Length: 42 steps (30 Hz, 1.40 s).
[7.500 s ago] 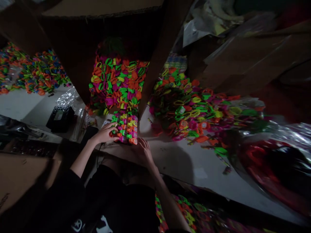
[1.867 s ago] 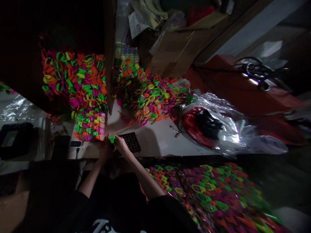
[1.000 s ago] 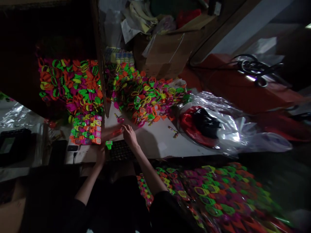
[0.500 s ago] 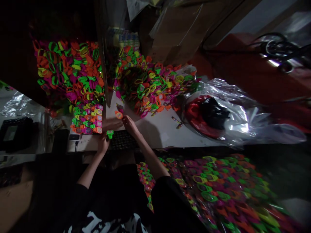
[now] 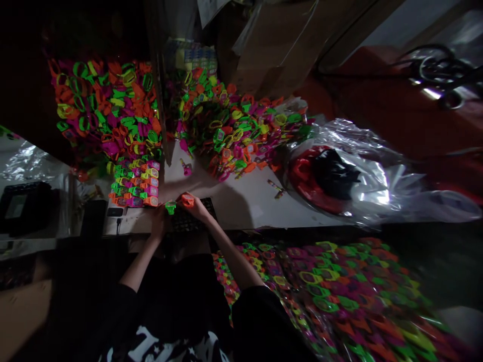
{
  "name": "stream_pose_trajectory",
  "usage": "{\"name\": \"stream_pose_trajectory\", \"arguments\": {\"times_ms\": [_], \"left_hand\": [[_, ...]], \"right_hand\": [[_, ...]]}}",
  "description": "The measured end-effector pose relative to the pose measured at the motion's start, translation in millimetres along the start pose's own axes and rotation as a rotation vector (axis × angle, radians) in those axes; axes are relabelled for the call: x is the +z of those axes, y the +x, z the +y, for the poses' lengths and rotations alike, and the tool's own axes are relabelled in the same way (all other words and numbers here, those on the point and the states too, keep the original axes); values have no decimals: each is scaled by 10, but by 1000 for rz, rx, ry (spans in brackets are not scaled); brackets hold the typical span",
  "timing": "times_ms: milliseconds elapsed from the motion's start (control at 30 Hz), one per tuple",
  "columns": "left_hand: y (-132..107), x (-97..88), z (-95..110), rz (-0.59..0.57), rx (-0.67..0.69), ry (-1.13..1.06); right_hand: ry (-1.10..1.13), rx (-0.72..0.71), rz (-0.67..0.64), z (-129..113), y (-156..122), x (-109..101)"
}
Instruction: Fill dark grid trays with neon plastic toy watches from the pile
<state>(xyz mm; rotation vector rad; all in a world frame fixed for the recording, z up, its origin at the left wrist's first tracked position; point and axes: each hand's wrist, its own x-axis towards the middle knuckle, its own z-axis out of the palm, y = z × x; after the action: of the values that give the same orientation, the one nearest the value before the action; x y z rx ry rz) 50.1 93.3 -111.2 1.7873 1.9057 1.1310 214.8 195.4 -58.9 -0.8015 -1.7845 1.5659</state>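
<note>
My left hand is closed on a green toy watch, held above the left end of a dark gridded tray. Close beside it, my right hand grips an orange toy watch over the same tray. Left of my hands, toy watches lie in neat rows of green, yellow, orange and pink. Beyond my right hand, a small pink piece rests on the white tabletop. Dim light hides most of my left fingers.
A loose heap of toy watches spreads behind my hands, and another pile stands left of an upright divider. At right is a red basin with clear plastic. More watches lie below the table edge. A cardboard box stands behind.
My right hand has drawn the orange watch back toward me, from the white tabletop to above the dark tray. My left hand stays nearly in place with the green watch.
</note>
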Motion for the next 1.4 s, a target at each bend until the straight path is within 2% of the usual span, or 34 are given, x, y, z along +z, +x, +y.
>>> {"name": "stream_pose_trajectory", "arguments": {"times_ms": [133, 267, 400, 533, 633, 767, 967, 1033, 1100, 1200, 1333, 1400], "left_hand": [[-9, 20, -46, 0, 19, 19], [-13, 49, -82, 9, 25, 20], [-3, 76, -95, 24, 15, 18], [19, 79, -60, 41, -6, 21], [26, 71, -5, 39, -13, 21], [9, 48, 56, 39, -24, 26], [24, 16, 83, 22, -1, 35], [41, 20, 77, 30, 7, 41], [54, 34, 67, 47, 7, 50], [56, 63, 58, 63, 10, 60], [36, 94, 68, 90, 8, 66], [25, 107, 69, 104, -3, 64]], "right_hand": [[13, 3, 16, 35, -27, 7], [-86, 42, 26, -17, -93, 15], [-342, 62, 66, -172, -131, 82], [-681, 166, 64, -380, -114, 231], [-840, 228, 45, -494, -105, 340], [-870, 249, 79, -514, -117, 405], [-840, 294, 84, -360, -116, 409], [-805, 241, 73, -290, -103, 375], [-744, 144, 2, -227, -59, 288], [-691, 34, -87, -186, 106, 42], [-759, 3, 110, -217, 468, -310], [-805, 2, 138, -226, 612, -373]]}}
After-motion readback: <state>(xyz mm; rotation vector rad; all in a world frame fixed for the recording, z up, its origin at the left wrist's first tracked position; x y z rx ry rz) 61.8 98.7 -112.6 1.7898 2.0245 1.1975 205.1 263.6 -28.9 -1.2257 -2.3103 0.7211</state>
